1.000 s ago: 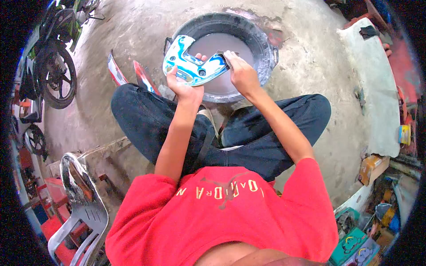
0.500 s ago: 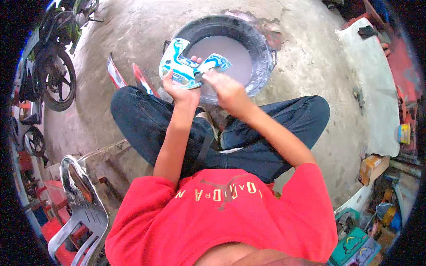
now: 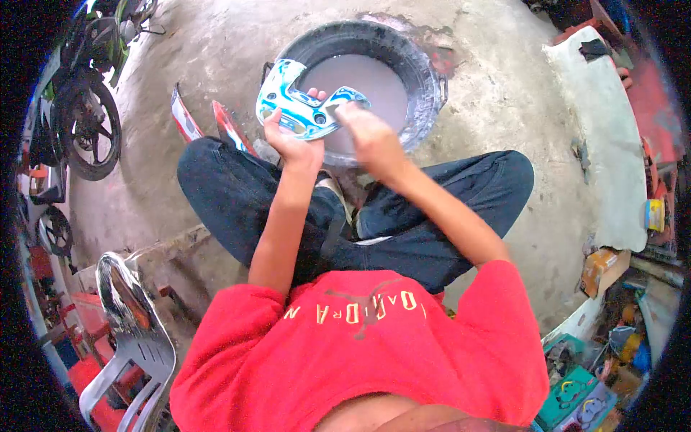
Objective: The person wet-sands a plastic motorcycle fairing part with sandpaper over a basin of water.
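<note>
My left hand (image 3: pixel 296 146) grips a curved blue-and-white plastic panel (image 3: pixel 291 111) from below, thumb on its near edge and fingertips showing behind it. The panel has round holes and patchy, worn-looking paint layers. My right hand (image 3: pixel 371 137) presses fingertips onto the panel's right arm, slightly blurred. Beneath those fingers shows a bit of a small dark grey piece that looks like sandpaper, mostly hidden. Just beyond both hands stands a black tub (image 3: pixel 425 119) of cloudy grey water (image 3: pixel 371 79), with the panel held over its near left rim.
Two red-and-white panels (image 3: pixel 230 128) lie on the concrete floor beside my left knee. A motorcycle (image 3: pixel 90 115) stands at the left. Behind it nearer me is a metal seat-like frame (image 3: pixel 137 338). Boxes (image 3: pixel 604 272) and assorted parts line the right side.
My right hand has shifted slightly up and right along the panel, uncovering a hole near its middle. My left hand keeps its hold on the panel.
</note>
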`<act>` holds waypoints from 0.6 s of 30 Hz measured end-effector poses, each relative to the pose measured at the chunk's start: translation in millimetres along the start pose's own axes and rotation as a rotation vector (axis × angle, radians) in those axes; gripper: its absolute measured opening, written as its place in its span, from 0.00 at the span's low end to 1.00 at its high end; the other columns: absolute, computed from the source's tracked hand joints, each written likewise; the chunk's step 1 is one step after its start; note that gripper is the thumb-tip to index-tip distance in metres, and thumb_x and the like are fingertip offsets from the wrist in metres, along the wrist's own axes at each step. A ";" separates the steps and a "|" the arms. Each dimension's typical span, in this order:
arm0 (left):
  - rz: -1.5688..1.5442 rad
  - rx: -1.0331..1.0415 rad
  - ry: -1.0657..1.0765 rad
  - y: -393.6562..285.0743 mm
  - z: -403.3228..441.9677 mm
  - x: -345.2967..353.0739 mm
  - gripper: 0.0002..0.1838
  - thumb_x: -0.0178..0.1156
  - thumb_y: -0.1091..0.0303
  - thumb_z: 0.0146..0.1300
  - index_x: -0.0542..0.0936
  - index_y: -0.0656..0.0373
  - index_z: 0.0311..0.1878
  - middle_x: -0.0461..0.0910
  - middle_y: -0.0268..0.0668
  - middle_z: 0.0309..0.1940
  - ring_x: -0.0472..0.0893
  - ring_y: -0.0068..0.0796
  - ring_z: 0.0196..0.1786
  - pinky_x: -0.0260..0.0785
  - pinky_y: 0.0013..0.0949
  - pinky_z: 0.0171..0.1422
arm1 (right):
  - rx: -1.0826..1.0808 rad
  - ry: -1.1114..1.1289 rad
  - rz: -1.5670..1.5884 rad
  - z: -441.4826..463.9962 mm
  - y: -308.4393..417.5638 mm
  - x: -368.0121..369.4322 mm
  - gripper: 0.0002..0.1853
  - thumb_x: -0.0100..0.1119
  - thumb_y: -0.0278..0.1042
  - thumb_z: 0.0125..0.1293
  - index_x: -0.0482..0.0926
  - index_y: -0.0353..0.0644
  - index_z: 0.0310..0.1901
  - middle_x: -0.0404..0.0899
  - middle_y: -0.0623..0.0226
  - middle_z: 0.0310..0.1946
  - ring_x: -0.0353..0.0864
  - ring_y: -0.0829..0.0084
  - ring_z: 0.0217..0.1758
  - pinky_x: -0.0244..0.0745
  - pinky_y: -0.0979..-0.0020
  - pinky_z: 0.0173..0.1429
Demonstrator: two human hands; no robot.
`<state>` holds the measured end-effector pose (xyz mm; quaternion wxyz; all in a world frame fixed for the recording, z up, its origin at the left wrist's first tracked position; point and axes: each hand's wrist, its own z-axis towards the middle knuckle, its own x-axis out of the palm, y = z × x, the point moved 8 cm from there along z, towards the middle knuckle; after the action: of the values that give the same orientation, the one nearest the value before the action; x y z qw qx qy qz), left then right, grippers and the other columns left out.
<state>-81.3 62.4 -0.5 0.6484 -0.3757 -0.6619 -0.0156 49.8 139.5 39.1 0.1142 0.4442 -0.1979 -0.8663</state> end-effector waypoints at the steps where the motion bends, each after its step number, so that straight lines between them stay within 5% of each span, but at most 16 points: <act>1: -0.053 -0.061 -0.034 5.2 4.4 -9.4 0.36 0.47 0.50 0.62 0.65 0.65 0.69 0.78 0.59 0.53 0.80 0.59 0.55 0.69 0.60 0.67 | -0.060 -0.011 0.030 -5.1 22.7 2.4 0.22 0.52 0.21 0.64 0.78 0.35 0.60 0.80 0.45 0.59 0.80 0.52 0.65 0.74 0.56 0.69; 8: -0.064 -0.034 -0.086 8.0 4.1 -17.1 0.36 0.47 0.50 0.62 0.65 0.63 0.69 0.77 0.59 0.51 0.80 0.58 0.53 0.70 0.61 0.65 | 0.038 -0.018 -0.067 -3.2 -33.3 17.2 0.23 0.52 0.24 0.64 0.76 0.36 0.62 0.80 0.46 0.59 0.82 0.52 0.62 0.78 0.57 0.64; 12: -0.076 -0.140 -0.082 17.7 1.5 -25.0 0.36 0.47 0.51 0.62 0.65 0.63 0.70 0.77 0.59 0.52 0.80 0.57 0.54 0.71 0.59 0.65 | -0.236 -0.038 0.010 -3.9 39.6 5.7 0.24 0.53 0.24 0.64 0.76 0.37 0.63 0.81 0.47 0.58 0.83 0.52 0.60 0.78 0.56 0.64; 15: -0.014 -0.061 -0.038 17.5 -3.2 -14.3 0.33 0.46 0.52 0.65 0.66 0.63 0.69 0.78 0.59 0.53 0.80 0.57 0.56 0.70 0.56 0.67 | 0.037 -0.045 -0.028 18.1 -23.4 3.2 0.23 0.52 0.24 0.64 0.76 0.36 0.62 0.81 0.47 0.57 0.84 0.52 0.57 0.79 0.55 0.61; 18: 0.002 -0.051 -0.016 17.5 -3.1 -2.9 0.32 0.45 0.52 0.68 0.66 0.64 0.68 0.78 0.58 0.53 0.80 0.56 0.56 0.70 0.56 0.68 | -0.010 -0.014 -0.037 5.2 -3.9 -1.9 0.23 0.52 0.25 0.64 0.76 0.36 0.61 0.81 0.47 0.56 0.84 0.52 0.57 0.80 0.55 0.60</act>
<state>-70.0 72.0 -10.7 0.6333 -0.3927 -0.6663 -0.0287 46.6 145.0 41.5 0.0992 0.4411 -0.1859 -0.8724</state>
